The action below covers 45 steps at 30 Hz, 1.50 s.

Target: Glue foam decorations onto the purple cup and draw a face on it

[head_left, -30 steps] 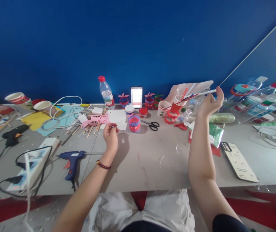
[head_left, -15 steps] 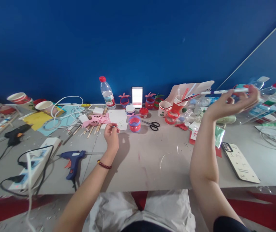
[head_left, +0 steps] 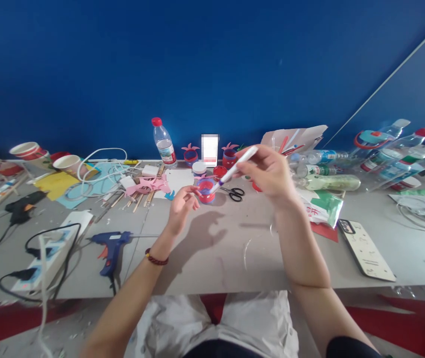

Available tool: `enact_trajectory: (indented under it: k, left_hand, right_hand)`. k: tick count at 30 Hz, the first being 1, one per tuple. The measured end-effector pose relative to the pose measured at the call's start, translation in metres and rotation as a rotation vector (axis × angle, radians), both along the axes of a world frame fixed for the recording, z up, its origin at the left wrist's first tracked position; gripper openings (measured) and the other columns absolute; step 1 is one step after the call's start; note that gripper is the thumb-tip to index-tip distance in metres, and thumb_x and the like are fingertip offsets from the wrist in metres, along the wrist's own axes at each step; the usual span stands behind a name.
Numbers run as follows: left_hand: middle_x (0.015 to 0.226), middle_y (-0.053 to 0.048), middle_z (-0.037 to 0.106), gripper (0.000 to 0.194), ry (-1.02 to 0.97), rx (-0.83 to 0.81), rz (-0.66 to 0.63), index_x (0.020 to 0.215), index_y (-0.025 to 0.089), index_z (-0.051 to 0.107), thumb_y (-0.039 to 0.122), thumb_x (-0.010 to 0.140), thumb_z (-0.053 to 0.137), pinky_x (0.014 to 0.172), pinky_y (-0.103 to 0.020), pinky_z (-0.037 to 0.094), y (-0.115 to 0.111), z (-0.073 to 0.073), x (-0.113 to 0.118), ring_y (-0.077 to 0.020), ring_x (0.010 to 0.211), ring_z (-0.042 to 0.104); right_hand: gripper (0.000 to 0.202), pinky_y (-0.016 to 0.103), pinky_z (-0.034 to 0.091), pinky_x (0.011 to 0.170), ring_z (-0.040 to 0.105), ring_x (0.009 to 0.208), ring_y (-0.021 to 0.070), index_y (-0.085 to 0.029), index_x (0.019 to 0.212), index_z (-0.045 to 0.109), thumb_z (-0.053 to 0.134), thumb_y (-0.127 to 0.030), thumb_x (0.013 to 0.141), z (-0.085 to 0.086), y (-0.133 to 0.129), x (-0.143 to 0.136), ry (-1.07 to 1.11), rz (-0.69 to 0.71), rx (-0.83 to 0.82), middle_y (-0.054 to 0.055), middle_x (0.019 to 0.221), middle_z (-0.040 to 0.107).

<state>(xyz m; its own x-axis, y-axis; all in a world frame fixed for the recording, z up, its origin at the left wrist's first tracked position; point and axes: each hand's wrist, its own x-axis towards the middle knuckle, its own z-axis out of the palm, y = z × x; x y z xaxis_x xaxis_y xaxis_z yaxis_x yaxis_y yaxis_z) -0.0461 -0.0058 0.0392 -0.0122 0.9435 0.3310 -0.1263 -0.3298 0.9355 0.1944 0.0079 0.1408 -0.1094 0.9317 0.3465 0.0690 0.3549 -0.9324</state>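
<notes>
In my right hand (head_left: 266,171) is a white marker pen (head_left: 236,166) with a purple band near its lower end. That end slants down to the left, over the small red and purple cup (head_left: 208,195) on the table. My left hand (head_left: 183,206) is at the left side of this cup, its fingers partly bent and apart, with nothing I can make out between them. The fingertips are close to the rim; whether they touch it I cannot tell. Black-handled scissors (head_left: 235,194) lie just right of the cup, and a white-lidded jar (head_left: 199,168) stands behind it.
A blue glue gun (head_left: 115,243) and a power strip (head_left: 53,251) lie at the left. Pink cut-outs (head_left: 147,185) rest by wooden sticks. A water bottle (head_left: 165,146) stands near the blue wall. At the right are a phone (head_left: 367,248) and several plastic bottles (head_left: 331,181).
My right hand has brought the marker pen from the far right to above the small cup. My left hand has moved slightly right, toward the cup, and its fingers have spread from a pinch.
</notes>
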Motion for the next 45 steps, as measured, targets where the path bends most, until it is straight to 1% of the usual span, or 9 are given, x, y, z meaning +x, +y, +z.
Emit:
enact_trajectory:
  k: [3,7,11,15,23,30,35,40,45]
  left_hand:
    - [0.073,-0.004,0.063,0.049,-0.05,-0.069,-0.197,0.097,0.019,0.066,0.062,0.074,0.067,0.052,-0.029,0.046,-0.008,0.015,0.008,-0.0131,0.052,0.054]
    - [0.055,0.003,0.049,0.032,0.01,-0.171,-0.241,0.084,0.019,0.067,0.051,0.077,0.071,0.048,-0.026,0.041,-0.015,0.022,0.009,-0.0107,0.046,0.044]
    - [0.059,0.0,0.056,0.023,0.223,-0.194,-0.299,0.086,0.02,0.071,0.042,0.08,0.071,0.047,-0.025,0.038,-0.032,0.022,-0.001,-0.0114,0.048,0.044]
    - [0.061,-0.001,0.061,0.018,0.588,-0.012,-0.308,0.09,0.021,0.072,0.036,0.088,0.061,0.049,-0.025,0.039,-0.058,0.024,-0.016,-0.0141,0.051,0.05]
    - [0.06,0.001,0.057,0.021,1.083,0.414,-0.19,0.071,0.022,0.055,0.026,0.092,0.051,0.054,-0.028,0.032,-0.102,0.017,-0.032,-0.0153,0.053,0.05]
    - [0.061,0.0,0.051,0.019,1.354,0.855,-0.129,0.072,0.023,0.052,0.017,0.09,0.049,0.061,-0.033,0.032,-0.143,0.016,-0.037,-0.0172,0.057,0.043]
    - [0.06,0.0,0.052,0.02,1.371,0.99,-0.082,0.075,0.022,0.055,0.015,0.09,0.044,0.065,-0.033,0.038,-0.15,0.035,-0.039,-0.0171,0.059,0.044]
    - [0.068,-0.001,0.056,0.015,1.378,1.013,-0.029,0.08,0.021,0.057,0.016,0.091,0.047,0.086,-0.038,0.043,-0.157,0.035,-0.04,-0.0182,0.071,0.051]
    - [0.065,0.0,0.052,0.012,1.395,1.05,-0.087,0.079,0.02,0.057,0.018,0.09,0.052,0.069,-0.033,0.04,-0.16,0.031,-0.045,-0.0164,0.065,0.049]
  right_hand:
    - [0.03,0.035,0.057,0.076,0.067,0.084,0.0176,-0.02,0.098,0.061,0.071,-0.042,0.08,-0.006,-0.003,-0.034,-0.051,0.127,0.021,0.003,0.093,0.065]
    - [0.025,0.027,0.05,0.064,0.061,0.07,0.0121,-0.02,0.087,0.056,0.07,-0.04,0.082,-0.007,-0.007,-0.052,-0.169,0.215,-0.001,0.0,0.08,0.062]
    - [0.031,0.023,0.042,0.054,0.055,0.059,0.0099,-0.02,0.077,0.052,0.067,-0.045,0.084,-0.005,-0.013,-0.053,-0.344,0.446,-0.07,-0.003,0.067,0.058]
    - [0.031,0.023,0.04,0.054,0.055,0.059,0.01,-0.018,0.085,0.058,0.055,-0.048,0.093,-0.009,-0.022,-0.054,-0.473,0.765,-0.12,-0.001,0.07,0.062]
    - [0.031,0.029,0.049,0.079,0.063,0.084,0.0152,-0.017,0.102,0.063,0.04,-0.038,0.1,-0.044,-0.08,-0.043,-0.358,0.876,0.141,0.009,0.096,0.072]
    - [0.029,0.036,0.039,0.089,0.059,0.065,0.014,-0.021,0.086,0.064,0.046,-0.039,0.098,-0.074,-0.125,-0.038,-0.451,0.858,0.476,0.002,0.072,0.068]
    - [0.028,0.036,0.035,0.084,0.054,0.062,0.0141,-0.024,0.086,0.067,0.053,-0.048,0.095,-0.075,-0.137,-0.037,-0.615,0.828,0.617,-0.002,0.066,0.062]
    - [0.03,0.035,0.032,0.082,0.046,0.06,0.013,-0.022,0.084,0.066,0.051,-0.044,0.098,-0.072,-0.144,-0.037,-0.621,0.753,0.757,-0.004,0.062,0.054]
    - [0.031,0.033,0.034,0.081,0.045,0.06,0.0122,-0.022,0.08,0.064,0.053,-0.046,0.097,-0.064,-0.148,-0.043,-0.648,0.755,0.805,-0.004,0.062,0.053]
